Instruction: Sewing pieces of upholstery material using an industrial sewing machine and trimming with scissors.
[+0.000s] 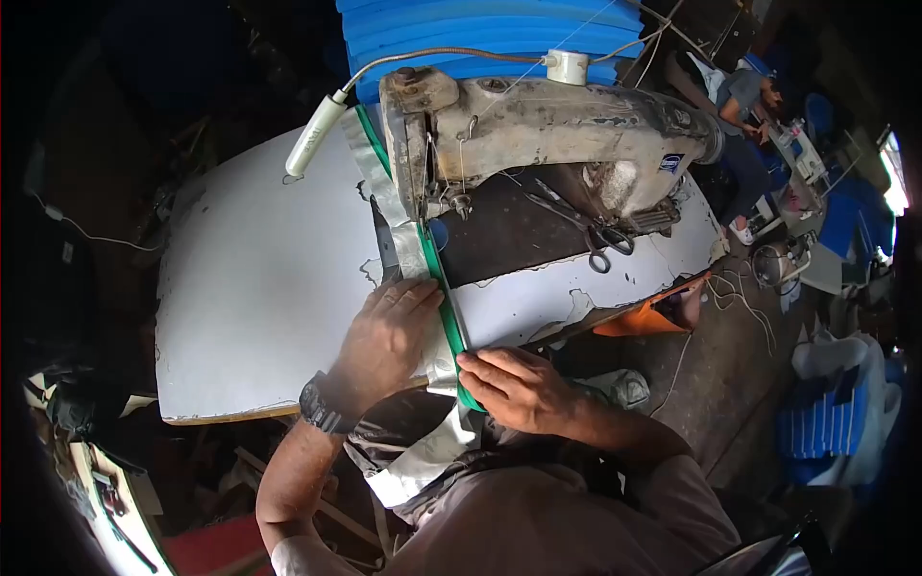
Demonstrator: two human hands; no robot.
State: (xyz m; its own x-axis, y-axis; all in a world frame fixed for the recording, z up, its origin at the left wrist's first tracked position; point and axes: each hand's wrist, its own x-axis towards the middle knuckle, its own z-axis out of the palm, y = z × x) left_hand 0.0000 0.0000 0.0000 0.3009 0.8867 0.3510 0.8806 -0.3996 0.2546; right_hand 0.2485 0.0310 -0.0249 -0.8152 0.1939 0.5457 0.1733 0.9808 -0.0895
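A long silvery-white strip [408, 252] with green trim [449, 326] runs under the needle area of an old, worn sewing machine [567, 125] and down over the table's near edge to my lap. My left hand [389, 331], with a dark watch on its wrist, lies flat on the strip, its fingertips beside the green trim. Closer to me, my right hand [514, 384] is closed, thumb and fingers pinching the green trim at the table's edge. A thin grey line, which I cannot identify, runs along the trim's right side. The needle tip is too small to make out.
Scissors [586, 226] lie under the machine's arm on the white, chipped tabletop [259, 278]. A lamp [317, 132] on a bent neck hangs over the left side. Blue sheets [480, 34] are stacked behind. Another person [744, 101] works at far right.
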